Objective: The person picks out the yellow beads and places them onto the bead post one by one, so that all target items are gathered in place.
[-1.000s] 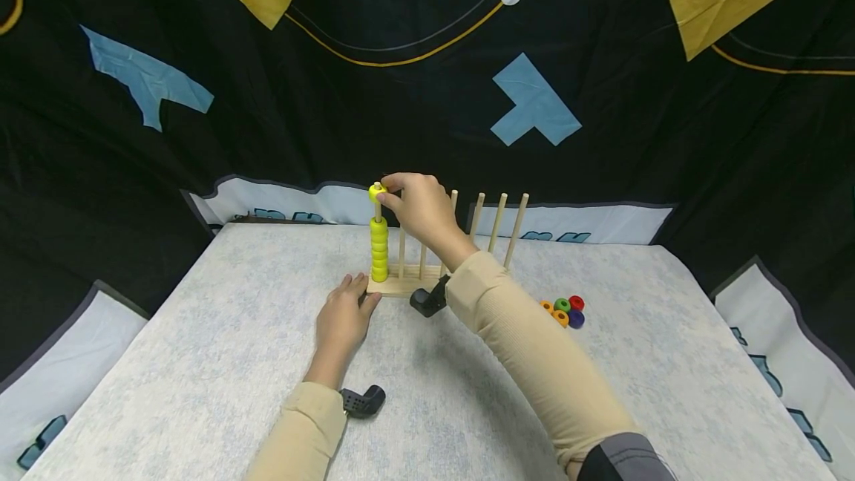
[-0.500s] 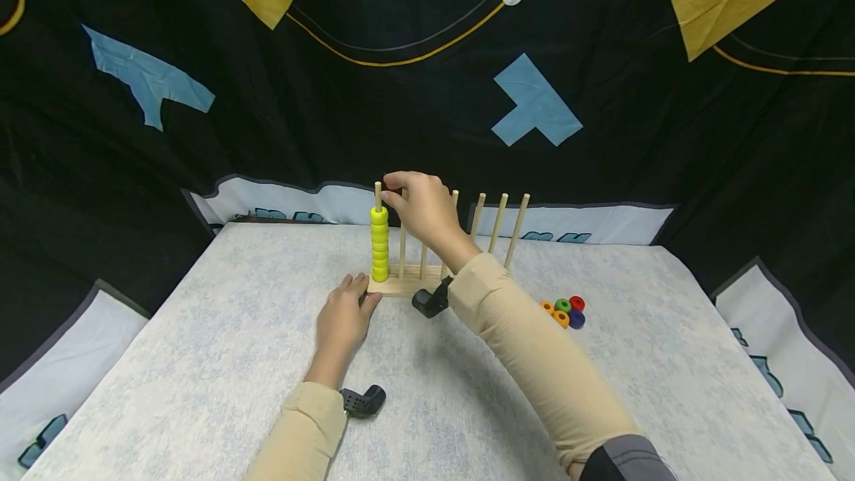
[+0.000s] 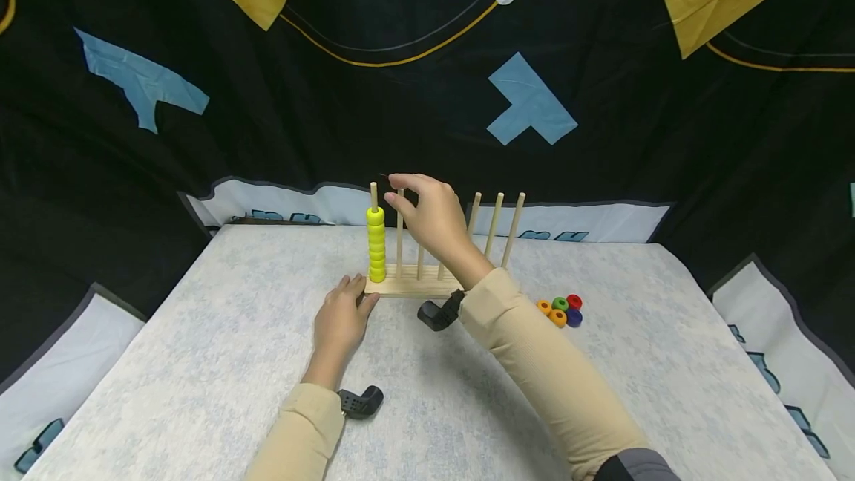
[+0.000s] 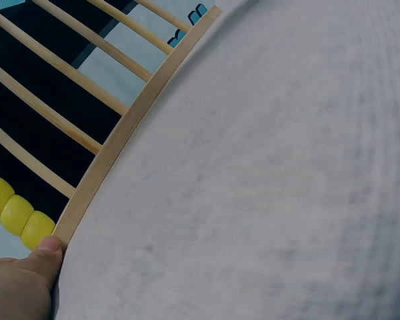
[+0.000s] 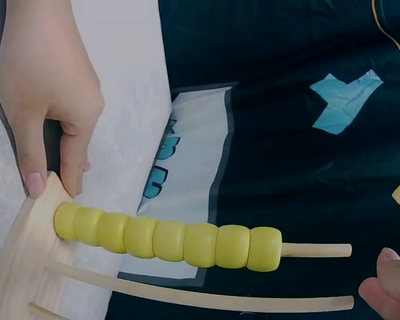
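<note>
A wooden peg rack (image 3: 414, 288) with several upright pegs stands mid-table. Yellow beads (image 3: 377, 245) are stacked on its leftmost peg, whose bare tip shows above them; the right wrist view shows the same bead stack (image 5: 167, 239) sideways. My left hand (image 3: 341, 321) grips the left end of the base between thumb and fingers, also seen as a hand (image 5: 53, 100) in the right wrist view. Up by the peg tops, my right hand (image 3: 434, 217) holds nothing, with thumb and forefinger apart. It hides parts of the middle pegs.
Right of the rack lies a small cluster of loose beads (image 3: 559, 312), orange, green, red and purple. A black cloth (image 3: 401, 117) with tape shapes hangs behind the pale table (image 3: 220, 362).
A yellow bead held at the peg's tip was let go and dropped onto the stack. My right hand then drew back slightly to the right. The left hand stays at the base.
</note>
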A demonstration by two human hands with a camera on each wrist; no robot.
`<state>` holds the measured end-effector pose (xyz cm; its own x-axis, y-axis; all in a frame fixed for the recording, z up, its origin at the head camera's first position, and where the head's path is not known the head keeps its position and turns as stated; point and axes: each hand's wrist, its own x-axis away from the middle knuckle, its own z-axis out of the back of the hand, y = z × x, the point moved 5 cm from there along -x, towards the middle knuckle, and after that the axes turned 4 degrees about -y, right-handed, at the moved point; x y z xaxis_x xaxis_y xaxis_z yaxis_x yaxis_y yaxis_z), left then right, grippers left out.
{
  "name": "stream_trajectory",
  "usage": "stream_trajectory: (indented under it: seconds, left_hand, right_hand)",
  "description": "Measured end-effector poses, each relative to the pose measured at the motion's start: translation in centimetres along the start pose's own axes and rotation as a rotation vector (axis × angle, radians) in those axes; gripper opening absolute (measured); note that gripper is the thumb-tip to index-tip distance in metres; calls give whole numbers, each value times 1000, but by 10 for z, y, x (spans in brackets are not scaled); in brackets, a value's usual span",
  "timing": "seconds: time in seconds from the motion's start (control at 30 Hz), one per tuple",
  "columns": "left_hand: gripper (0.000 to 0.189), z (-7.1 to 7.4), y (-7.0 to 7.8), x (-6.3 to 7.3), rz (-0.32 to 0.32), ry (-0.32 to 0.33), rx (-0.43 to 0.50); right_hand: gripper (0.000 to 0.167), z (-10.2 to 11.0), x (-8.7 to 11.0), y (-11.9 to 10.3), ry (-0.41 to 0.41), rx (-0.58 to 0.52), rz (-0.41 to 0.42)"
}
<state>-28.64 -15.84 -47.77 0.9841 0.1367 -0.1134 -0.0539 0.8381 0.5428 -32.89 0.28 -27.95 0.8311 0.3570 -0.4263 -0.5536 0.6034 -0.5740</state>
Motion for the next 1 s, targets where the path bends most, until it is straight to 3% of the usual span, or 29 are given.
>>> stream_trajectory:
  seconds: [0.6, 1.0]
  left_hand:
    - [56, -1, 1, -1, -4, 4, -15]
    - [58, -1, 1, 0, -7, 0, -17]
  right_hand:
    - [34, 1, 41, 17, 7, -66, 23]
    - [31, -2, 67, 41, -10, -67, -23]
